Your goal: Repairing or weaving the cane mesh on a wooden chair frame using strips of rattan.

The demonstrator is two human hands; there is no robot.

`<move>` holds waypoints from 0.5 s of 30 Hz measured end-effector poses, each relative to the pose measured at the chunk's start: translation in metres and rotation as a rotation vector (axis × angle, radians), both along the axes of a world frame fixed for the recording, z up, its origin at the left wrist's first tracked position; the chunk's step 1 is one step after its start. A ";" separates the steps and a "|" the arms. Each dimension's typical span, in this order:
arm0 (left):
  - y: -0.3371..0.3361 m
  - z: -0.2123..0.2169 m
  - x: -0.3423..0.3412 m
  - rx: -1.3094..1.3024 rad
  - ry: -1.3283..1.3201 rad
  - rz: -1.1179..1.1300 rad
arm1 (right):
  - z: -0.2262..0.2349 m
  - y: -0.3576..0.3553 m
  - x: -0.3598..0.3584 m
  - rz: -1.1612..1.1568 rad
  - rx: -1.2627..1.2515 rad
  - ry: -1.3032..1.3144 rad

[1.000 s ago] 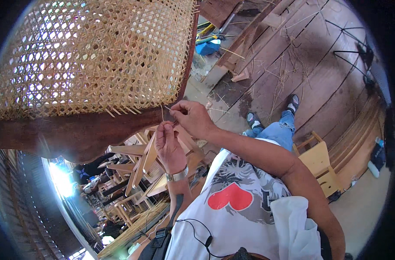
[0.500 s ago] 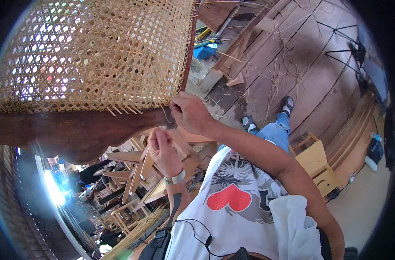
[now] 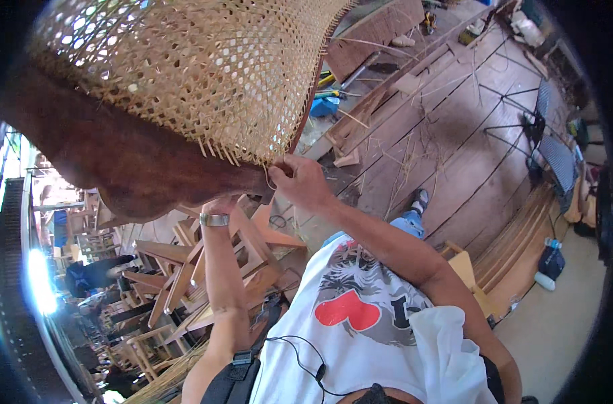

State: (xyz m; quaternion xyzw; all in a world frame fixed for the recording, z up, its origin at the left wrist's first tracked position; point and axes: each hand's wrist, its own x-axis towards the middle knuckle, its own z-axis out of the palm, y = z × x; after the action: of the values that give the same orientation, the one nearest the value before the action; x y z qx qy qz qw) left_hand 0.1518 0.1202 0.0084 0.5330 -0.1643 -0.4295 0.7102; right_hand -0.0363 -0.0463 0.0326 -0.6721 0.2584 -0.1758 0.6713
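Right hand (image 3: 305, 180) pinches a cane strand (image 3: 270, 176) at the woven panel's (image 3: 185, 67) lower edge.

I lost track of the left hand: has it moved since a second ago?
Yes. The left hand went up behind the dark wooden frame.

head view: worn fisheye, one view only; faces down over torso and plank floor (image 3: 454, 135); very near woven cane panel (image 3: 205, 74); edges bend at rim
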 end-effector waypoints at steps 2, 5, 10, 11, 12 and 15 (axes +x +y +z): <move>0.007 -0.022 0.026 -0.059 0.099 0.022 | -0.014 0.003 0.003 -0.040 -0.131 -0.083; 0.017 -0.046 0.047 -0.153 0.301 0.053 | -0.020 0.000 0.006 -0.043 -0.153 -0.083; -0.002 -0.009 0.006 -0.050 0.154 -0.056 | -0.010 0.002 0.002 -0.043 -0.162 -0.064; -0.006 -0.005 -0.001 -0.060 0.156 -0.056 | -0.012 0.004 0.002 -0.078 -0.270 -0.103; -0.009 -0.001 -0.006 -0.029 0.120 -0.019 | -0.013 0.005 0.003 -0.112 -0.376 -0.142; -0.015 0.006 -0.017 -0.007 -0.013 -0.011 | -0.014 0.006 0.009 -0.119 -0.379 -0.159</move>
State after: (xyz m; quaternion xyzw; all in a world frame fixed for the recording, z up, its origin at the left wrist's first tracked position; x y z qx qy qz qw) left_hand 0.1352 0.1056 0.0148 0.5321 -0.1735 -0.4296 0.7087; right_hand -0.0270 -0.0402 0.0185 -0.7539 0.2061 -0.3130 0.5396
